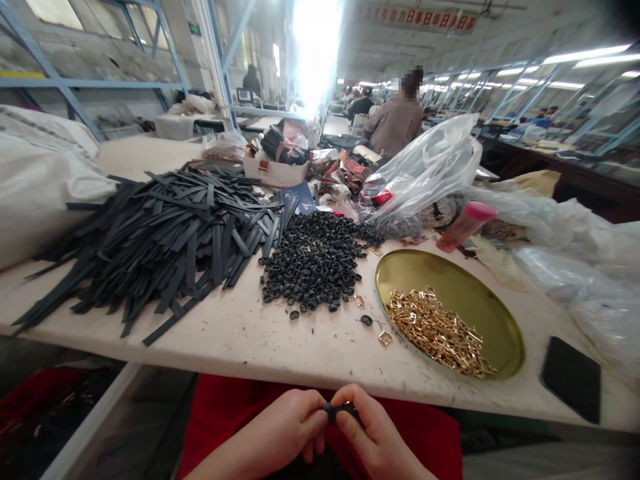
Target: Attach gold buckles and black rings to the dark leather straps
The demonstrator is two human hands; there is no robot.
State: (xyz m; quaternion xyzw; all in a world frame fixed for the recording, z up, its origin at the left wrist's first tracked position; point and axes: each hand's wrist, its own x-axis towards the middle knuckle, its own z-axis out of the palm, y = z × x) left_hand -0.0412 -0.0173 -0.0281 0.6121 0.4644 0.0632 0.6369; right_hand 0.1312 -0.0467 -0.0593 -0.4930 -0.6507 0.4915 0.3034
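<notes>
Just below the table's front edge, over my lap, a short dark strap piece [332,413] is pinched between my two hands. My left hand [296,421] grips one end with thumb and forefinger. At the other end, the fingers of my right hand [369,430] are closed on it, and a small gold glint shows there. Most of the strap piece is hidden by my fingers. Beyond my hands lies a heap of small black strap loops [315,263]. To its right, gold buckles [435,330] are piled on a round gold tray [470,293].
Long black strips [180,227] form a large heap at left. A dark phone [571,380] lies at right, near a pink-capped container [465,228]. Clear plastic bags [425,167] and a white box [275,173] stand behind. A seated person [397,127] is farther back.
</notes>
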